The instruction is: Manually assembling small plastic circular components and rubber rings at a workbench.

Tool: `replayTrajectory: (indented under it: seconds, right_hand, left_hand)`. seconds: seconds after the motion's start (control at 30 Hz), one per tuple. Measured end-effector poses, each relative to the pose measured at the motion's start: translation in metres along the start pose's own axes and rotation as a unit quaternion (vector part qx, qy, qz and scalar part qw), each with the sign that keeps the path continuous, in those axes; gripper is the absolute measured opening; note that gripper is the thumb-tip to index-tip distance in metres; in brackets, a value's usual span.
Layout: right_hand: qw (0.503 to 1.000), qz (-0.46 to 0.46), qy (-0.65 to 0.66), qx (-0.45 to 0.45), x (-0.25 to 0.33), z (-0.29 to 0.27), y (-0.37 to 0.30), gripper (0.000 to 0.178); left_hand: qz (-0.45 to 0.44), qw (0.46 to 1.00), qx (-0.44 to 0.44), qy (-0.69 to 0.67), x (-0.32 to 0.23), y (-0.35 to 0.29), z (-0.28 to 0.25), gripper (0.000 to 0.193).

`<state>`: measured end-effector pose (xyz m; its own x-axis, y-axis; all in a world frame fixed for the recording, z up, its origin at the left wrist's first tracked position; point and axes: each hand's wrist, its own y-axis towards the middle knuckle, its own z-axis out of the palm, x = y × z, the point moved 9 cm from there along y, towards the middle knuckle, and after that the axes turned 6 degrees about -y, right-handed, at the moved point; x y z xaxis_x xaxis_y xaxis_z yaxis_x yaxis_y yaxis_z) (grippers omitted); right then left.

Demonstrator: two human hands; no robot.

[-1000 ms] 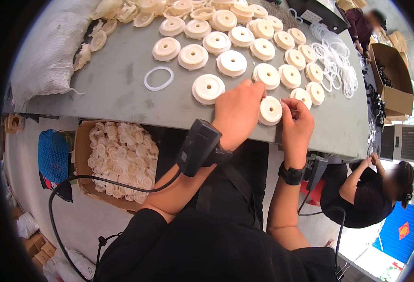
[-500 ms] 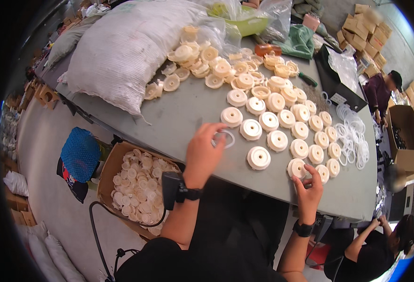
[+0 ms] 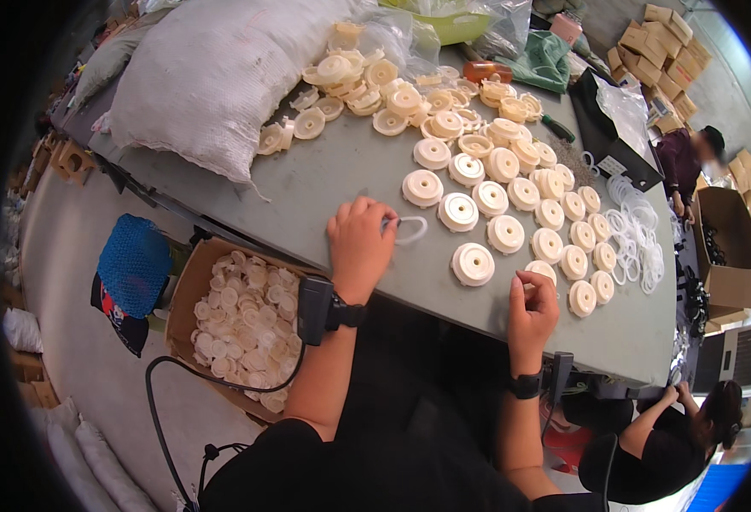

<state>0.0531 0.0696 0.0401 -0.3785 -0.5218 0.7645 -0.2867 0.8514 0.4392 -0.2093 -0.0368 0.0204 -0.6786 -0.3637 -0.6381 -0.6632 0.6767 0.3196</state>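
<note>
My left hand (image 3: 363, 243) is closed over the table near its front edge. A white ring (image 3: 413, 230) sticks out from its fingertips on the right. My right hand (image 3: 532, 317) is curled in at the front of the rows of cream plastic wheels. It overlaps one wheel (image 3: 540, 272), whose lower part it hides. What its fingers hold, if anything, I cannot make out. Between my hands lies a single wheel (image 3: 472, 264), flat with its hole upward. Several more wheels (image 3: 505, 233) stand in rows behind, each with a round centre hole.
Loose cream parts (image 3: 367, 85) are heaped at the back, beside a bulging white sack (image 3: 196, 85). More white rings (image 3: 640, 243) lie on the right. A green-handled tool (image 3: 557, 128) lies by a black box (image 3: 614, 128). A carton of white parts (image 3: 247, 324) stands below left. Two people work at right.
My left hand has shifted slightly left and up with the ring. My right hand has curled its fingers, which were spread around a wheel. The whole view has shifted a little.
</note>
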Motion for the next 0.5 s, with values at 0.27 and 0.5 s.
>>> replayTrajectory:
  seconds: [0.27,0.5]
  right_hand:
    - [0.971,0.096,0.192,0.105,0.015,0.017,-0.015,0.029]
    - [0.933,0.172,0.268,0.169,0.006,0.036,-0.019,0.014]
  left_hand:
    - [0.025,0.909,0.096,-0.404,-0.050,-0.033,0.003,0.009]
    - [0.052,0.901,0.089,-0.422,-0.073,-0.042,0.010,0.016]
